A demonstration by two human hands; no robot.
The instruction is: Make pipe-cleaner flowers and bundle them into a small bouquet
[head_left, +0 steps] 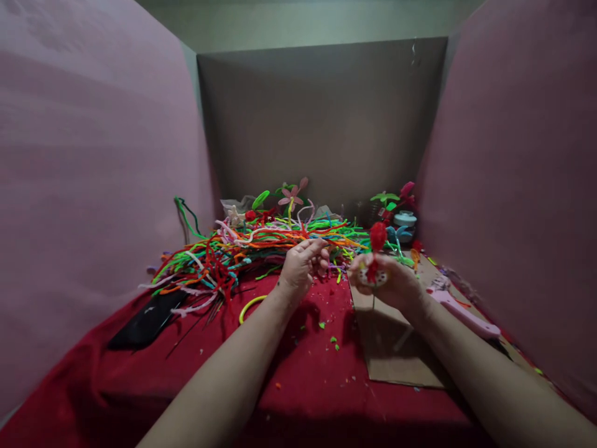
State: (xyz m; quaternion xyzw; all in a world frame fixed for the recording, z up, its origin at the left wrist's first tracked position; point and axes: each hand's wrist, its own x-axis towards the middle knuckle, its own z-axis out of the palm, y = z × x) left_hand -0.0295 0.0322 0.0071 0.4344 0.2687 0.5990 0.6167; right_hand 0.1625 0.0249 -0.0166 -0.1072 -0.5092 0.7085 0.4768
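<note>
My right hand (403,283) is closed around a red fuzzy pipe-cleaner flower (378,236), held upright with its thin stem pointing down. A round white piece with dark spots (373,277) sits around the stem below the bloom, against my fingers. My left hand (303,264) is at the near edge of a heap of pipe cleaners (261,239) in many colours, thumb and fingertips pinched together. Whether anything thin is between those fingertips, I cannot make out.
Brown cardboard (401,354) lies under my right hand, with a pink-handled tool (466,314) to its right. A black phone-like slab (144,320) and a yellow ring (249,308) lie left. Finished flowers (291,199) and a lidded jar (405,224) stand behind. Pink walls flank the red cloth (317,373).
</note>
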